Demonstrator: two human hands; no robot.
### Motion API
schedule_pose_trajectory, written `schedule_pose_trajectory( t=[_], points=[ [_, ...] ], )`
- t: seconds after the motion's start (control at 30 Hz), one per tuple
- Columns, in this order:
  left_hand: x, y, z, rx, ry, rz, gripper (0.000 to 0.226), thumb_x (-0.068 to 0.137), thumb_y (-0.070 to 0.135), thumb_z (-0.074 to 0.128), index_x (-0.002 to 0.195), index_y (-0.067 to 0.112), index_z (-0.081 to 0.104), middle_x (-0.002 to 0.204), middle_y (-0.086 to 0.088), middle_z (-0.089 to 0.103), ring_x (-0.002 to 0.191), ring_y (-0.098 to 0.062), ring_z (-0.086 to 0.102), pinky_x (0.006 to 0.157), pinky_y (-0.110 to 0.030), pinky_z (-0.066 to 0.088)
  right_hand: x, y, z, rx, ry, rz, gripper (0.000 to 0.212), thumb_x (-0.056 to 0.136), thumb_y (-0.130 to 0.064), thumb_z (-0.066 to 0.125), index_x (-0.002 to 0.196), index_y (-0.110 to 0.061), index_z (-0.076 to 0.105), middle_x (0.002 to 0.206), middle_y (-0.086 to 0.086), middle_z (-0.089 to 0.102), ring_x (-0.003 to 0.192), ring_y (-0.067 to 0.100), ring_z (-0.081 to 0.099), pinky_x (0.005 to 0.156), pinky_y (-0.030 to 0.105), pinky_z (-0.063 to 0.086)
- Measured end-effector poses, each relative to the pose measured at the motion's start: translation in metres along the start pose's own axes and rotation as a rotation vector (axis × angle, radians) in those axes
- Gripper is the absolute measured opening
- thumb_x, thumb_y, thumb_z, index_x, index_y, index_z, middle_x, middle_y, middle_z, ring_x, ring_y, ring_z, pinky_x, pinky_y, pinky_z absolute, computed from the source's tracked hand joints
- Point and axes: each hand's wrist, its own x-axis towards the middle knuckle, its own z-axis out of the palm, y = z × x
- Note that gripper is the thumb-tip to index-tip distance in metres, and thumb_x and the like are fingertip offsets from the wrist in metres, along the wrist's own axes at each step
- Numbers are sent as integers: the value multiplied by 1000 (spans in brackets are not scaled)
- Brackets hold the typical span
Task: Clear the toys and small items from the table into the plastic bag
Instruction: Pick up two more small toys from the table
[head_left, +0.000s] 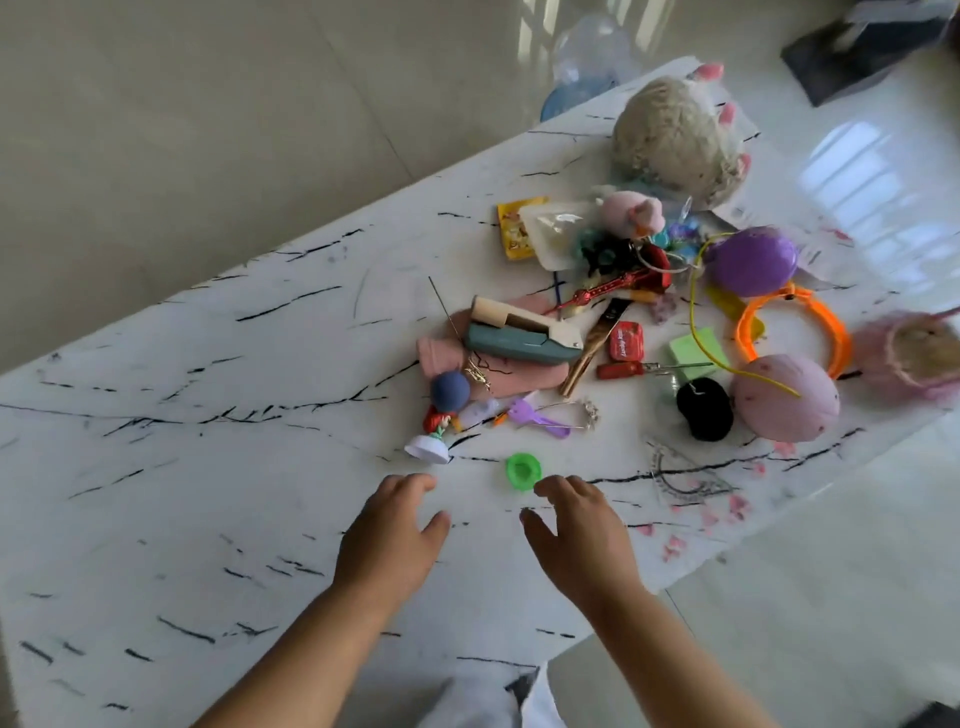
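Pale glossy floor tiles surround a white marble-patterned counter (156, 415) with black veins, which runs diagonally through the head view, its only view. Toys and small items lie heaped toward the counter's far right end, probably gathered there for bagging. At the far corner sits a large beige plush toy (675, 140), with a small pink plush (631, 210) and a yellow snack packet (519, 228) just nearer. Toward the right edge lie a purple egg-shaped shell (750, 260), a pink one (784, 397), an orange headband (795, 332) and a black hair tie (704, 408). In the middle of the heap a teal and cream stapler-like tool (519, 338) rests on pink cloth (498, 371), beside a red tin (626, 340). A small red-haired figurine (434, 439) on a white base stands at the heap's near fringe, and a green plastic cap (523, 470) lies apart, nearest the person.

Both hands reach over the counter's near edge. The left hand (395, 535) hovers with fingers loosely curved, holding nothing, its fingertips just short of the figurine. The right hand (576, 530) is likewise empty, fingers arched downward just beside the green cap, seemingly poised to pick it up. No plastic bag can be made out, so I cannot tell where it is. By my judgement, the clearing has barely begun.
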Motion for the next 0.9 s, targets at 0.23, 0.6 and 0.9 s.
schedule_pose_trajectory(
  t=[0.23,0.6,0.9],
  points=[
    [106,18,36,100,250,202,65,82,22,64,141,15,37,140,-9,39,124,-30,38,95,-39,39,56,24,53,-15,8,-17,45,86,-34,54,130,-26,44,129,-1,45,116,21,41,89,29,39],
    [143,8,61,265,269,262,34,73,19,72,103,17,56,114,-8,47,98,-34,45,69,-37,42,76,45,108,-122,13,-76,47,80,-3,47,124,-17,49,135,10,35,110,30,34,86,33,41],
    [93,-25,44,60,300,232,31,65,11,68,73,28,44,83,6,47,61,-26,49,54,-26,36,77,33,94,88,135,16,22,82,-19,53,103,-13,52,100,3,45,88,24,43,62,28,32]
  ],
)
